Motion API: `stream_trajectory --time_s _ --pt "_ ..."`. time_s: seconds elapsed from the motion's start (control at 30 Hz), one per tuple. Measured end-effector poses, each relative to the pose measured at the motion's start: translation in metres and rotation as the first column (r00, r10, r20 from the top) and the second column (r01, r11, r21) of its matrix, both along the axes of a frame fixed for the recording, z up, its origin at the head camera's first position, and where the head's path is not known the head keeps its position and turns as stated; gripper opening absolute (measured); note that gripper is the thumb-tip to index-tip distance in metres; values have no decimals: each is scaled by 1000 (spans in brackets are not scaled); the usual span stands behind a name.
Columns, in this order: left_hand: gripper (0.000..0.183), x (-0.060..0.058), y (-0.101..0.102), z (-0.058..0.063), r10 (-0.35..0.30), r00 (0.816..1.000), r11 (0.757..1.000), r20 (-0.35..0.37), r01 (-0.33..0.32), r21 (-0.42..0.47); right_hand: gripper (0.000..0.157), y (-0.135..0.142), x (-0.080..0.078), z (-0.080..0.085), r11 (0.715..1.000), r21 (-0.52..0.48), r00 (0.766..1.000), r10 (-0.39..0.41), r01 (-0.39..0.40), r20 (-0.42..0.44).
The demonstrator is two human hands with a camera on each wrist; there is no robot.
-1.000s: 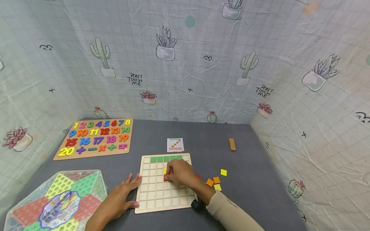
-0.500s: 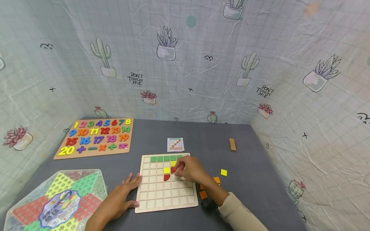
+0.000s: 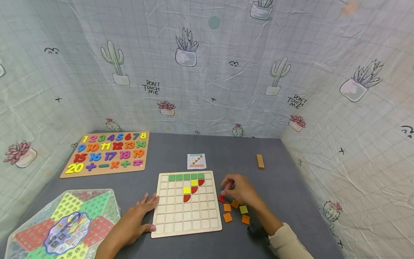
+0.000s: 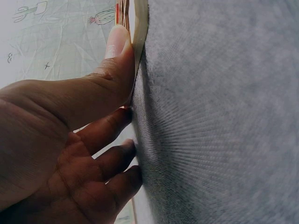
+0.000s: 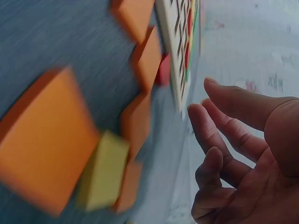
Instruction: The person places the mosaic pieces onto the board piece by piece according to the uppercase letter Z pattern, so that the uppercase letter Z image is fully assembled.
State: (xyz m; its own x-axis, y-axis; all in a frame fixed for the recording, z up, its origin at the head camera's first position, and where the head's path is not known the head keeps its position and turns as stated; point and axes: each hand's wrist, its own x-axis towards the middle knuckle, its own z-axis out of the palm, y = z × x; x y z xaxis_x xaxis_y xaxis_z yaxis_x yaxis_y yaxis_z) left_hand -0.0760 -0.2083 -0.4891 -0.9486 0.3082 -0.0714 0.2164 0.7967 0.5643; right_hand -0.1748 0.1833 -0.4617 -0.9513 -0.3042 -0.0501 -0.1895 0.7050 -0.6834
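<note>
A wooden grid board (image 3: pixel 174 217) lies at mid-table. A row of green squares (image 3: pixel 186 177) runs along its top. Below it sit yellow squares (image 3: pixel 187 190) and red quarter-circle pieces (image 3: pixel 187 198) in a diagonal. My left hand (image 3: pixel 134 219) rests at the board's left edge, its fingers extended and its thumb touching the rim. To the right of the board, my right hand (image 3: pixel 240 190) hovers over loose tiles, thumb and fingertips apart with nothing between them. A red piece (image 3: pixel 221 199) lies just below its fingertips, near several orange tiles (image 3: pixel 228 217) and a yellow tile (image 3: pixel 243 209).
A small pattern card (image 3: pixel 196 161) lies behind the board. A number puzzle board (image 3: pixel 106 154) stands at the back left, with a clear-lidded octagonal game box (image 3: pixel 66 226) in front of it. A wooden block (image 3: pixel 260 162) lies at the back right.
My right hand has left the board and moved right to the loose tiles, uncovering the yellow and red pieces in the grid. The left hand has stayed in place.
</note>
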Motion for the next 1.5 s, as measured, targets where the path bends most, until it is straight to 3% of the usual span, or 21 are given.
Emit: stream_trajectory --time_s 0.33,0.5,0.67,0.8,1.1,1.33,1.5 --pt "91 0 -1 -1 -1 1000 1000 1 1 8 19 56 4 -9 981 78 984 -174 176 -36" --pt "91 1 -1 -1 -2 1000 1000 -9 2 10 23 80 3 -8 966 157 978 -192 203 -85" --pt "91 0 0 -1 -3 1000 1000 -8 3 5 24 91 3 -9 960 203 981 -187 192 -42" --pt "92 0 0 0 -1 1000 1000 -4 1 3 23 91 4 -11 956 223 981 -193 192 -19" --pt "92 0 1 0 -3 1000 1000 -6 3 6 25 82 1 -11 957 235 985 -162 171 -58" --pt "93 0 1 -1 7 1000 1000 5 -7 3 10 60 -3 -8 990 118 995 -66 75 -74" --pt "93 0 1 -1 5 1000 1000 5 -5 1 9 35 -2 -1 993 117 994 -8 21 -112"
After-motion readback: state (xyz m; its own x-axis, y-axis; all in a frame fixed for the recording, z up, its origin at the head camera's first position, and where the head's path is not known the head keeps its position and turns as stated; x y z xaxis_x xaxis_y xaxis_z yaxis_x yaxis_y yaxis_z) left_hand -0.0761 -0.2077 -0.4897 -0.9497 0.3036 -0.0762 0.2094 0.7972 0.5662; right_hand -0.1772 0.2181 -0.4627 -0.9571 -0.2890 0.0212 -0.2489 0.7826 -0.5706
